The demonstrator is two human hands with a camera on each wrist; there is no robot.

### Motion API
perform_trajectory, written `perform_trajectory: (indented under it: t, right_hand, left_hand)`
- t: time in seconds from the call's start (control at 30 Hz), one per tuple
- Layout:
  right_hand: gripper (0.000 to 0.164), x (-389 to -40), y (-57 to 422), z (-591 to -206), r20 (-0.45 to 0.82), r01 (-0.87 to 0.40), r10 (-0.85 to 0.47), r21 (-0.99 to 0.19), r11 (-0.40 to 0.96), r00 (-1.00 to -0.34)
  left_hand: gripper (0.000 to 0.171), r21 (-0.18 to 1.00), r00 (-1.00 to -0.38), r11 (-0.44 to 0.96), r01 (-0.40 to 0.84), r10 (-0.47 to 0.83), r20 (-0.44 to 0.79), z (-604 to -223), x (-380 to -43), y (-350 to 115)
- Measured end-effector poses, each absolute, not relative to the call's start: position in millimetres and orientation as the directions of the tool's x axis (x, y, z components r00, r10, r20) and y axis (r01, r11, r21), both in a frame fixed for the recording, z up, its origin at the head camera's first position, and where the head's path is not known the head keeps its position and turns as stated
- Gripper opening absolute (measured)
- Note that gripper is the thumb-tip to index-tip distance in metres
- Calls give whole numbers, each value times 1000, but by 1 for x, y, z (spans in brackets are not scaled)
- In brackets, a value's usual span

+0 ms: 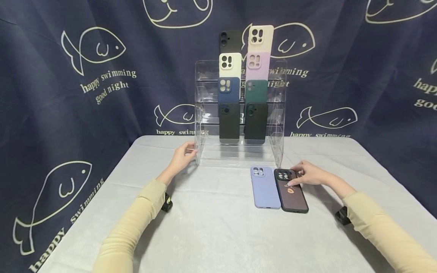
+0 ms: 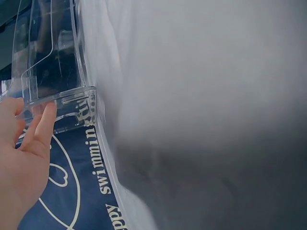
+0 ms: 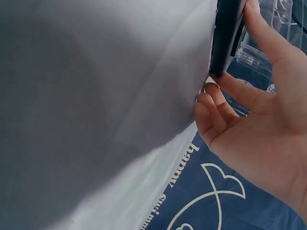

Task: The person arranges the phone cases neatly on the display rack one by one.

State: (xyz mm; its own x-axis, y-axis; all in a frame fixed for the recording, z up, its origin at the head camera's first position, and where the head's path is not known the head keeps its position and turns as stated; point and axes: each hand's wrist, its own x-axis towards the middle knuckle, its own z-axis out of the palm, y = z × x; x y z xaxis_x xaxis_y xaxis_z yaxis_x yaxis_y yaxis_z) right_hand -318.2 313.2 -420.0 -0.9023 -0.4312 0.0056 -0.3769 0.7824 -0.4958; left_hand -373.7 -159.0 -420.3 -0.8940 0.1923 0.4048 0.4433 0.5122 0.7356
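Note:
A clear acrylic tiered stand [image 1: 239, 154] holds several phone cases in two columns. Against its left side rest the extended fingers of my left hand [image 1: 182, 157], also in the left wrist view, where the hand [image 2: 29, 148] touches the clear plastic. On the table before the stand's right end lie a lavender phone case [image 1: 266, 191] and a dark brown phone case [image 1: 295, 199] with a black rim, side by side. My right hand [image 1: 308, 173] pinches the dark case at its upper right, thumb on its face. The right wrist view shows this case [image 3: 225, 38] edge-on.
Cases on the stand include a cream one [image 1: 264, 43], a pink one [image 1: 258, 72], a dark green one [image 1: 257, 91], a white one [image 1: 233, 70] and a blue one [image 1: 233, 89], plus black ones. A navy fish-print curtain [image 1: 102, 125] hangs behind the pale table [image 1: 211, 227].

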Motion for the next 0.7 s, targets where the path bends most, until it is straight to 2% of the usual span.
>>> perform_trajectory:
  t: [0.2, 0.43, 0.7]
  right_hand:
    - [40, -315, 312, -415, -59, -331, -451, -595, 733, -891]
    - [55, -308, 323, -405, -112, -208, -368, -659, 723, -923]
    - [48, -306, 328, -385, -48, -214, -378, -755, 619, -924]
  left_hand:
    - [38, 766, -910, 494, 412, 183, 371, -419, -373, -159]
    - [37, 769, -909, 487, 414, 179, 376, -421, -373, -159]
    - [36, 758, -902, 494, 427, 177, 393, -422, -375, -159]
